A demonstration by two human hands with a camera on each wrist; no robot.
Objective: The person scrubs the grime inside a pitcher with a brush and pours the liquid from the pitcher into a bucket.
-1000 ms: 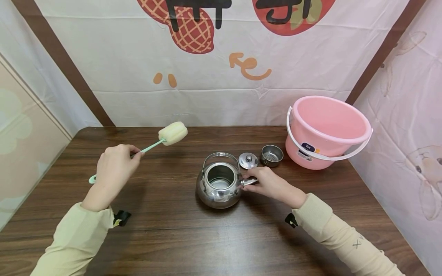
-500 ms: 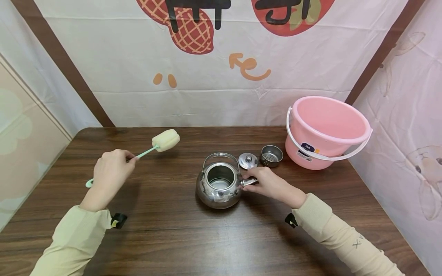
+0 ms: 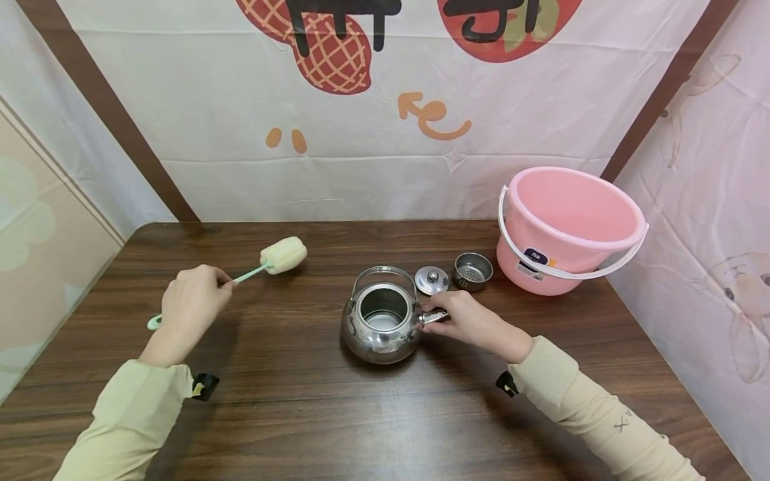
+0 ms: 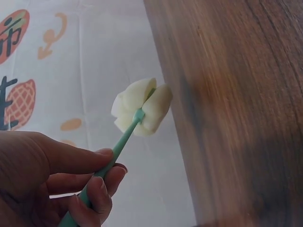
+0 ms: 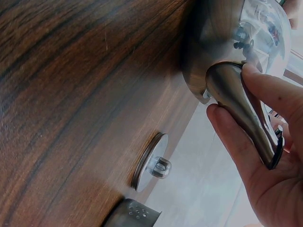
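My left hand (image 3: 194, 302) grips the thin green handle (image 4: 124, 140) of a sponge bottle brush. Its pale yellow sponge head (image 3: 284, 255) points up and right, held over the table's left side. Near the middle stands a shiny steel kettle (image 3: 379, 349), lidless, its hoop handle upright. My right hand (image 3: 468, 323) holds the kettle's spout (image 5: 236, 99) between thumb and fingers. Just behind that hand lie the round kettle lid (image 3: 431, 280), knob up, and a small steel strainer cup (image 3: 472, 271) with a perforated bottom.
A pink bucket (image 3: 541, 230) with a white bail handle (image 3: 571, 274) stands at the back right of the dark wooden table (image 3: 337, 427). A printed cloth backdrop (image 3: 361, 180) hangs behind the table's far edge.
My left hand has moved a little left and down with the bottle brush, so the sponge head is lower and farther from the kettle. The right hand and kettle have stayed put.
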